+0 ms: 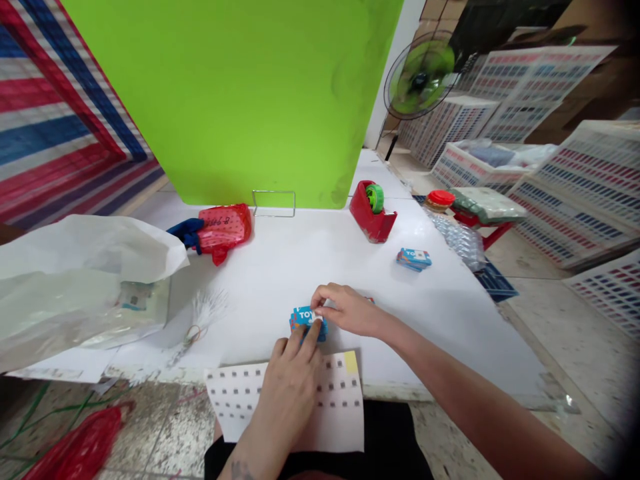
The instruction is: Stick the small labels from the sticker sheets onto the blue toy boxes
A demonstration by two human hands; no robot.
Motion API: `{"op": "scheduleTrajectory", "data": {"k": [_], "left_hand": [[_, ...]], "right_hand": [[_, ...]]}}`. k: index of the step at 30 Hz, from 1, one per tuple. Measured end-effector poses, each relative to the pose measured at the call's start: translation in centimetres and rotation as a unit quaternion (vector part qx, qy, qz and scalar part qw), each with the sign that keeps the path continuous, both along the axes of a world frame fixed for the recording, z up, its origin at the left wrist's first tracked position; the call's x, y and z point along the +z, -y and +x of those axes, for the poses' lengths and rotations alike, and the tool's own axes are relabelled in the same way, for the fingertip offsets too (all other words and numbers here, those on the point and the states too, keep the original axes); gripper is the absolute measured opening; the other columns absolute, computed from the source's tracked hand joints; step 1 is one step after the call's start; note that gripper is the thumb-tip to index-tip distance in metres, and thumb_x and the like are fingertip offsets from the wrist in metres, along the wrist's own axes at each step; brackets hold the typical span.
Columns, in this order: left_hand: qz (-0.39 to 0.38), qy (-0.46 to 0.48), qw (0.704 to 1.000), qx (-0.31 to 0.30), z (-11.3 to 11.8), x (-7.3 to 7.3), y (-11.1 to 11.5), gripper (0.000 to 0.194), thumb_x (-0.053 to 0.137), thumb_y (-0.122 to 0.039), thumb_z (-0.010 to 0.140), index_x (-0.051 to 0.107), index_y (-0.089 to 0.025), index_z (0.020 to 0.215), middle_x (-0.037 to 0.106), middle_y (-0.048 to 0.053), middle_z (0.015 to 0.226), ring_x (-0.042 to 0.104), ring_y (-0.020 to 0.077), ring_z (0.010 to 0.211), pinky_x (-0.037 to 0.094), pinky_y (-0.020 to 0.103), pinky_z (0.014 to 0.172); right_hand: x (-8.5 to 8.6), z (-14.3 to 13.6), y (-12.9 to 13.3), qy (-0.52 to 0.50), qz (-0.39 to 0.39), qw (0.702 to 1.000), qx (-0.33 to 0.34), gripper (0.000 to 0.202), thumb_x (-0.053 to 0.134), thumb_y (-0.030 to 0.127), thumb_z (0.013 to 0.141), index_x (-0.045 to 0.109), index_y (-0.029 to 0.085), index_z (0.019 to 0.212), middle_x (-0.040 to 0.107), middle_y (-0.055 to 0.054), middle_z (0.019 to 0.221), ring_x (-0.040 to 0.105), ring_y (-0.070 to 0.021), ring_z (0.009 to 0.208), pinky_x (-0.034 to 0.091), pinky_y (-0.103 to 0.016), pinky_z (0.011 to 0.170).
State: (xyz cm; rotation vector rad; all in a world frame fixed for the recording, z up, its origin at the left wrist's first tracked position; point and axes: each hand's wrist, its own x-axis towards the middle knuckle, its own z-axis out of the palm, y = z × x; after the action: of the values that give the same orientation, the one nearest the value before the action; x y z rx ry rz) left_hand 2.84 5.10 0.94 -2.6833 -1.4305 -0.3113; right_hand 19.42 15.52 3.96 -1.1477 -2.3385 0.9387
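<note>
Blue printed cards [301, 318] lie in a small pile near the table's front edge. My left hand [295, 373] rests over a sheet of small printed stickers [340, 393], its fingertips touching the cards. My right hand [345, 308] is pinched at the top card's right side, over a small white patch; whether a sticker is between the fingers is too small to tell. The sheet overhangs the table edge onto my lap and has a yellow corner. A second stack of blue cards [414, 259] sits farther right.
A red tape dispenser [373, 212] and a red packet [225, 227] stand toward the back, before a green panel [240, 100]. White plastic bags [80, 280] cover the left side, beside a bundle of white ties [200, 323]. A fan [420, 80] and crates [590, 180] are at right.
</note>
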Motion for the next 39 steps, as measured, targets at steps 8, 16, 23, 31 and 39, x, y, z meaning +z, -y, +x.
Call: {"op": "scheduleTrajectory", "data": {"k": [8,16,23,31,39], "left_hand": [[0.0,0.032,0.999,0.012,0.2,-0.4,0.0,0.023,0.048,-0.005,0.081,0.064,-0.017,0.094,0.052,0.007,0.133,0.046,0.0296,0.118,0.043,0.04,0.082],[-0.009,0.022,1.0,0.018,0.1,-0.3,0.1,0.023,0.047,-0.004,0.082,0.062,-0.015,0.095,0.045,0.006,0.141,0.045,0.0281,0.119,0.043,0.04,0.084],[0.004,0.028,0.999,0.019,0.3,-0.5,0.0,0.019,0.049,-0.007,0.082,0.062,-0.016,0.094,0.049,0.007,0.137,0.044,0.0293,0.121,0.044,0.041,0.084],[0.019,0.062,0.998,-0.001,0.1,-0.5,0.7,0.012,0.05,-0.011,0.085,0.059,-0.017,0.089,0.044,0.007,0.142,0.038,0.0283,0.129,0.034,0.044,0.101],[-0.003,0.078,0.997,0.005,0.0,-1.2,1.9,0.009,0.049,-0.013,0.087,0.057,-0.018,0.086,0.042,0.006,0.143,0.033,0.0274,0.133,0.026,0.046,0.108]], "right_hand": [[-0.7,-0.2,1.6,0.021,0.08,0.997,-0.013,0.026,0.05,0.012,0.086,0.053,0.021,0.11,0.061,-0.005,0.094,0.055,-0.0198,0.093,0.043,-0.037,0.085],[-3.2,-0.3,0.1,-0.067,0.031,0.986,-0.148,0.021,0.051,0.014,0.084,0.058,0.018,0.103,0.057,-0.006,0.104,0.057,-0.0115,0.073,0.047,-0.031,0.076],[-4.0,-0.6,-0.4,-0.113,-0.166,0.973,-0.11,0.022,0.069,0.03,0.071,0.065,0.016,0.088,0.056,0.003,0.063,0.05,-0.0101,0.056,0.038,-0.022,0.051],[-3.5,-0.9,-0.7,-0.15,-0.176,0.965,-0.121,0.015,0.07,0.026,0.066,0.061,0.017,0.073,0.049,0.006,0.057,0.044,-0.0088,0.054,0.033,-0.021,0.049],[-2.5,-0.7,-1.0,-0.159,-0.248,0.948,-0.123,0.016,0.069,0.028,0.064,0.061,0.016,0.069,0.057,0.003,0.06,0.049,-0.01,0.057,0.038,-0.023,0.055]]}}
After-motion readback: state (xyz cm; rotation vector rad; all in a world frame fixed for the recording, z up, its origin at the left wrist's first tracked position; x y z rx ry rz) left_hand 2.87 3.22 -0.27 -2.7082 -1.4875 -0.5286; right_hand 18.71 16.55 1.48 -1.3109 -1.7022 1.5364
